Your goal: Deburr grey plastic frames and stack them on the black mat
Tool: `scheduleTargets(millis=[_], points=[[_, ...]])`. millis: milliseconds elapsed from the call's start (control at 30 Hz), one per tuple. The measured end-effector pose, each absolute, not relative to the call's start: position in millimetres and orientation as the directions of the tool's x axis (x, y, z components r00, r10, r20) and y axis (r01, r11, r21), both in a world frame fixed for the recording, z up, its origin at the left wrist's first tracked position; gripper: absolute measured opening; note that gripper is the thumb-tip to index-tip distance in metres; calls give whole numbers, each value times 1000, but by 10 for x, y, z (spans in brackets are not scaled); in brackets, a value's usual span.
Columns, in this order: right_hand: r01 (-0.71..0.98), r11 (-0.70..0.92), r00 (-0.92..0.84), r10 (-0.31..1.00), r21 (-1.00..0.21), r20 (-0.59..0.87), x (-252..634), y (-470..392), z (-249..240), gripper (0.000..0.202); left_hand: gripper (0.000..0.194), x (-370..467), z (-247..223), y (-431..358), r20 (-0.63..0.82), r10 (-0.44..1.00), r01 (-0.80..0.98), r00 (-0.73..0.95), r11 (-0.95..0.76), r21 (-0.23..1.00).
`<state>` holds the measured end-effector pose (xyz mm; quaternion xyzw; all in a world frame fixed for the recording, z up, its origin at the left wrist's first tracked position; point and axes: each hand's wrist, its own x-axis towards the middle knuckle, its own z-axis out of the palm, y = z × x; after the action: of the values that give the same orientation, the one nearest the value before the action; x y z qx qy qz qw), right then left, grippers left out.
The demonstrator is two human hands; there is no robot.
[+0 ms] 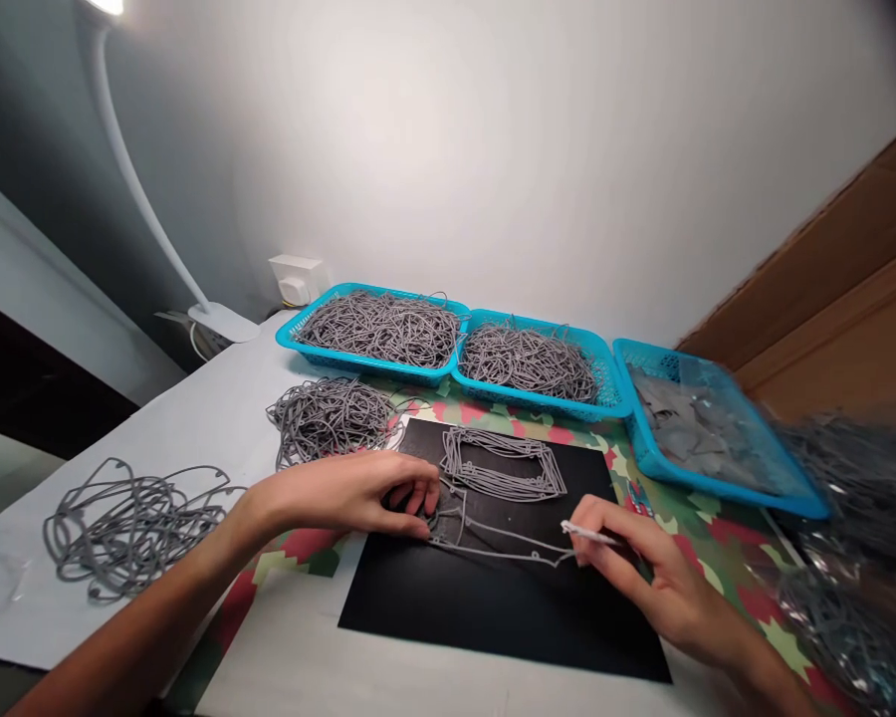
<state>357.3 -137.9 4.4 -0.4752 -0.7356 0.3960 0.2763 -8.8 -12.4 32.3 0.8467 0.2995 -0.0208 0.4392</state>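
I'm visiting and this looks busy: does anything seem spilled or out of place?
Perhaps: two tangled piles of thin grey loops lie loose outside the blue plastic baskets that hold similar ones, which looks untidy. No damage is evident.

white stick (pixel 591 535) partly hidden by right hand (pixel 668 588), lamp head (pixel 109 5) cut off, bagged pieces (pixel 855 478) blurred

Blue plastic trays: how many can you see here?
3. The left tray and middle tray sit side by side at the back, both piled with grey strands; the right tray sits angled beside the middle one. No others show.
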Motion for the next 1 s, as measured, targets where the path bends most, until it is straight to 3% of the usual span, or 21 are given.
scheduleTargets(millis=[133,267,433,600,733,1000], points=[[439,308,-401,908,-844,123,3588,-1361,90,35,22,-179,296,-43,-317,483,534,816,-421,733],[424,314,-384,912,-849,145,3631,-1368,98,38,18,-229,263,12,-345,453,539,822,-423,728],[285,272,-390,909,-919,148,3737,-1408,-5,41,17,-280,284,17,-415,459,599,786,-394,698],[204,216,-197,965,-955,176,3769,-1391,-82,44,10,-395,385,25,-552,481,713,681,-261,651],[231,176,-175,975,-957,137,3704,-1359,-60,44,10,-480,512,15,-440,609,704,660,-297,645],[307,161,-324,945,-938,56,3616,-1371,-156,38,16,-805,483,107,-216,826,777,520,-353,522]])
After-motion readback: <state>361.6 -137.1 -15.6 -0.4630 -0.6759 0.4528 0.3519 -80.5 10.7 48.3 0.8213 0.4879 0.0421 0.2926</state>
